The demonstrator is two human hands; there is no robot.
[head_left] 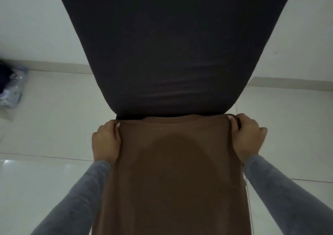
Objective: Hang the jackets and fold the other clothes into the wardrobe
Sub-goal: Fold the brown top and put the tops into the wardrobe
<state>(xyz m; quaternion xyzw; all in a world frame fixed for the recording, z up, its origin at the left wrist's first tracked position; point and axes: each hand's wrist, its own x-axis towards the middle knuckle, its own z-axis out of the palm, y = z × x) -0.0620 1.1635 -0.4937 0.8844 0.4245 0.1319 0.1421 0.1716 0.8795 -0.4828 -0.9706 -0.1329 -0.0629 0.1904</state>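
A brown garment (173, 171) hangs stretched flat in front of me, filling the lower middle of the view. My left hand (106, 141) pinches its upper left corner, thumb over the fabric edge. My right hand (246, 135) grips the upper right corner the same way. Beyond the brown garment's top edge, a wide black cloth (171, 45) spreads upward and fills the upper middle of the view. No wardrobe or jacket shows in this view.
White floor tiles (45, 126) lie left and right below me. A white wall with a pale skirting strip (59, 66) runs behind. A blurred heap of dark and light blue clothes (10, 87) lies at the far left edge.
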